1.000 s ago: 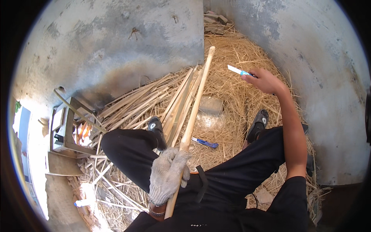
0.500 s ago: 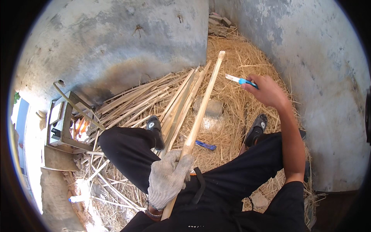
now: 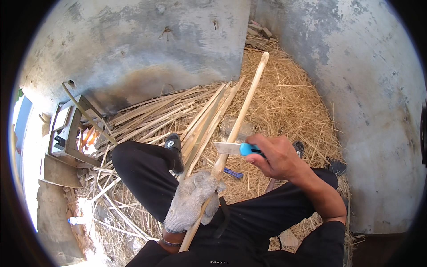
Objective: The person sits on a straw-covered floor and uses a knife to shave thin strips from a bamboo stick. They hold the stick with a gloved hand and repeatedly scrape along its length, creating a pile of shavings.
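Wrapped round a long pale bamboo strip (image 3: 246, 109) is my left hand (image 3: 192, 200), in a greyish knitted glove. The strip slants from my lap up and away to the right. My bare right hand (image 3: 280, 158) is closed on the light-blue handle of a utility knife (image 3: 251, 150). The knife's broad blade points left and lies across the strip, just beyond the glove; whether it cuts in cannot be told. Below the blade, a dark-blue cutter (image 3: 233, 173) lies on the straw between my legs.
Several split bamboo strips (image 3: 151, 111) are piled on the left, some leaning by my left foot. Straw (image 3: 293, 98) covers the floor. Grey walls (image 3: 133, 44) rise ahead and at the right. A wooden frame box (image 3: 66, 129) stands at the far left, and a block (image 3: 238, 128) sits in the straw.
My right hand has come down and left, bringing the knife blade from beyond the strip's right side onto it near the glove. The strip has turned slightly in my left hand.
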Available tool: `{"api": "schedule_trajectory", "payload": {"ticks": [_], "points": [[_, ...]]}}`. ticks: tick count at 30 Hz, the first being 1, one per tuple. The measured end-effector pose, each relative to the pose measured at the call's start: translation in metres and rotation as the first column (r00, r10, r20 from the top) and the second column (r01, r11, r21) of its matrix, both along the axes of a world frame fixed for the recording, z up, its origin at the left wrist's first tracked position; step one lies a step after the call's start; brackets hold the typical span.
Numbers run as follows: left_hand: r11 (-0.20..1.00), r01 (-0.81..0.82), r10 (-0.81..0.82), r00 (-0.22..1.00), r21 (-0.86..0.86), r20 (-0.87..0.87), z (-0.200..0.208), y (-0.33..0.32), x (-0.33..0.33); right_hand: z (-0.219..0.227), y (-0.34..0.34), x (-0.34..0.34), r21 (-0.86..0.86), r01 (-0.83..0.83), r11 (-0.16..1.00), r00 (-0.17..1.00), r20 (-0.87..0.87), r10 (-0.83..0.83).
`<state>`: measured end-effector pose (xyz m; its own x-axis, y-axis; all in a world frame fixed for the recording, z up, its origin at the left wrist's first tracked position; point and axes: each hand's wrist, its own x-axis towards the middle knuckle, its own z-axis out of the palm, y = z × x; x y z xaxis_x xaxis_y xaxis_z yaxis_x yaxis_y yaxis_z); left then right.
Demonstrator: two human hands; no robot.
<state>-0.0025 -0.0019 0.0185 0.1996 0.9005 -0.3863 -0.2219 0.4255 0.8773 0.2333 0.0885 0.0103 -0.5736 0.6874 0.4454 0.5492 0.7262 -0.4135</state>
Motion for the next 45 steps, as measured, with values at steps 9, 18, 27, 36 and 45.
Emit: {"api": "schedule_trajectory", "payload": {"ticks": [9,18,27,36,45], "points": [[0.999,0.012,-0.026,0.949,-0.049,-0.314,0.02,-0.002,0.004,-0.013,0.002,-0.002,0.101,0.014,0.995,0.999,0.037,-0.017],[0.998,-0.064,0.063,0.949,0.007,-0.309,0.019,-0.003,0.004,-0.032,0.024,-0.009,0.329,0.055,0.943,0.998,-0.028,-0.049],[0.998,0.015,-0.026,0.973,-0.053,-0.231,0.018,-0.017,0.012,-0.001,0.1,0.053,0.211,0.548,0.809,0.795,-0.431,-0.426],[0.999,-0.025,0.029,0.986,0.025,-0.165,0.017,-0.015,0.003,-0.008,0.033,0.002,0.193,-0.059,0.979,0.989,-0.124,0.085],[1.0,-0.028,0.027,0.968,-0.002,-0.249,0.012,-0.017,0.006,-0.022,0.084,0.027,0.209,0.29,0.934,0.951,-0.173,-0.257]]}}
